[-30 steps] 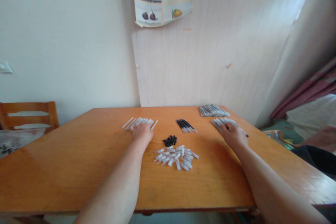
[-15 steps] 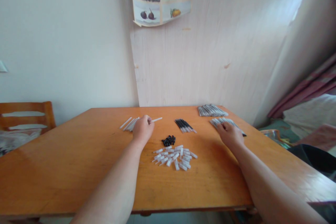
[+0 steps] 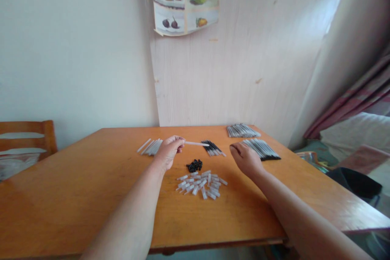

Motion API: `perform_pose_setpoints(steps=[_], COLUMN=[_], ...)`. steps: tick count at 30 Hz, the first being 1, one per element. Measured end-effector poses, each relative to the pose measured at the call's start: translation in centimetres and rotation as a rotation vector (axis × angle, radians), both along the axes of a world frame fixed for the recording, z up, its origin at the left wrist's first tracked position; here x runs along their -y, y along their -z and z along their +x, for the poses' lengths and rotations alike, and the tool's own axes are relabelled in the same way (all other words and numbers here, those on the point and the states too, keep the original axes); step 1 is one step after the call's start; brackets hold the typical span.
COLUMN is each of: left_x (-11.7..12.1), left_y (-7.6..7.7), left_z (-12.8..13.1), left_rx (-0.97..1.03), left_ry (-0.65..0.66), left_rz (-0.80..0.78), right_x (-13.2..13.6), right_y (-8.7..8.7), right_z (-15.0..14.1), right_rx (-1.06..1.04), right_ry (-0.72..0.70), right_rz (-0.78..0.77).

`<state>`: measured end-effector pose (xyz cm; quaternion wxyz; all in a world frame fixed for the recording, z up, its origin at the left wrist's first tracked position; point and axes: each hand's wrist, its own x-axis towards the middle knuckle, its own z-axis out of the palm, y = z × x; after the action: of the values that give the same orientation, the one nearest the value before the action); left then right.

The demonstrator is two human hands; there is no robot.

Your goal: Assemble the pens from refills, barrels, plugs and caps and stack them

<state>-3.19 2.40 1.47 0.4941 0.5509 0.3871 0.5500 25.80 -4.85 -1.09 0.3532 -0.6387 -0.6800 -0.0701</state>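
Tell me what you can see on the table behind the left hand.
White tubes lie on the wooden table, partly behind the left hand. The hand covers the pile's right edge, so anything there cannot be seen.

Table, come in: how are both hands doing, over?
Left hand: pinching one white tube. Right hand: curled beside black-ended pens, grip hidden. Tube's tip overlaps black rods in view.

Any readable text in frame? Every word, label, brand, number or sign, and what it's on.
No readable text.
Fruit picture sheet: pictures, no legible words.
White stick in the left hand: no legible marking.
Small black pieces and white pieces: too small to tell whether they carry print.
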Motion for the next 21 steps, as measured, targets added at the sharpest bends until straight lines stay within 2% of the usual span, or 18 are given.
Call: perform_pose_setpoints(steps=[4,7,10,13,17,21], left_x=[0.4,0.7,0.8,0.9,1.0,0.9], left_y=[0.1,0.0,-0.2,-0.1,0.3,0.7], left_z=[0.5,0.9,1.2,1.3,1.5,1.6], left_rx=[-0.01,0.022,0.155,0.252,0.121,0.061], left_ry=[0.116,0.165,0.183,0.192,0.232,0.192], left_rz=[-0.033,-0.059,-0.087,-0.094,-0.076,-0.056], right_x=[0.5,0.7,0.1,-1.0,-2.2,-3.0], right_y=[-1.9,-3.3,-4.1,-3.8,-2.6,-1.4], right_z=[-3.8,-6.3,-7.8,-8.8,-10.0,-10.0], right_rx=[0.073,0.133,0.149,0.041,-0.116,-0.261], right_ry=[-0.193,-0.281,-0.307,-0.328,-0.353,-0.419], right_rz=[-0.046,-0.037,-0.089,-0.096,-0.071,-0.089])
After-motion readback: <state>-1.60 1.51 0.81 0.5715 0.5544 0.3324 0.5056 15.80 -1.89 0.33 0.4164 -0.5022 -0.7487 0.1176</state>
